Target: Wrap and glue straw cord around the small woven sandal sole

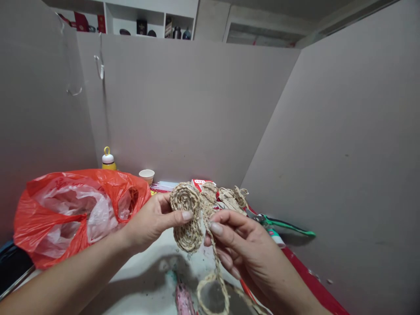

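My left hand (155, 218) grips a coiled piece of braided straw (187, 234), an oblong shape with rounded ends, thumb in front and fingers behind. Close beside it, my right hand (232, 240) pinches the loose straw braid (215, 251) that runs from the coil. Below the hands this braid hangs down in a loop over the white tabletop. Behind them lie more coiled and bundled straw pieces (231, 199), partly hidden by my fingers.
At left bulges a red plastic bag (36, 218) with a white bag inside. Behind stand a yellow bottle (108, 162) and a white cup (146, 176). Green-handled pruning shears (288, 225) lean at right. A pink object (184, 299) lies in front. Grey panels enclose the table.
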Demonstrator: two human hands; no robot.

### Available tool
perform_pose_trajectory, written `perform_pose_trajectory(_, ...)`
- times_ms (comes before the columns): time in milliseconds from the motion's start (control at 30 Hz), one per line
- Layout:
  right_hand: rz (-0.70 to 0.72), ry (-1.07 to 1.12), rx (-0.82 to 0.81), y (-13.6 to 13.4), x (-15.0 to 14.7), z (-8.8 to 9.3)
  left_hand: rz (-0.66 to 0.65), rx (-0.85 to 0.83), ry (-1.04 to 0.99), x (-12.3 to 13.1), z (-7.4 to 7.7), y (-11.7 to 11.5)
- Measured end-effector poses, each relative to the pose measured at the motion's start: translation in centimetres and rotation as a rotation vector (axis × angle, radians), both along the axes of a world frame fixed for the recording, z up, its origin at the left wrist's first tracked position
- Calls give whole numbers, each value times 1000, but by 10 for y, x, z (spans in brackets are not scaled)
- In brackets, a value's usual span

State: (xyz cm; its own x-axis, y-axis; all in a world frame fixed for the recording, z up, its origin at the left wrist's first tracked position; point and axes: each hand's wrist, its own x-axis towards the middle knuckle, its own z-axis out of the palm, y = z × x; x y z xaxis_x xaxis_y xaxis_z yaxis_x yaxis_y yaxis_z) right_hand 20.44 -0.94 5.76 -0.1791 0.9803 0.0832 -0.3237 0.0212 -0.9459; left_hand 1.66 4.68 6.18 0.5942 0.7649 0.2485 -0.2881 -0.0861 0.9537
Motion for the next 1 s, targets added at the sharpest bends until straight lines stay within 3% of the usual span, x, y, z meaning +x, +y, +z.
perform_pose_trajectory(400, -16, -33, 1, 8, 1, -12, 33, -35, -5, 6, -7, 1)
perform_pose_trajectory(767, -28, -31, -37, 8, 0, -11, 27, -68, 11, 9, -11, -2)
perform_pose_trajectory(1000, 36, 15, -55, 13, 4, -16, 78, -22, 42, 9, -9, -4)
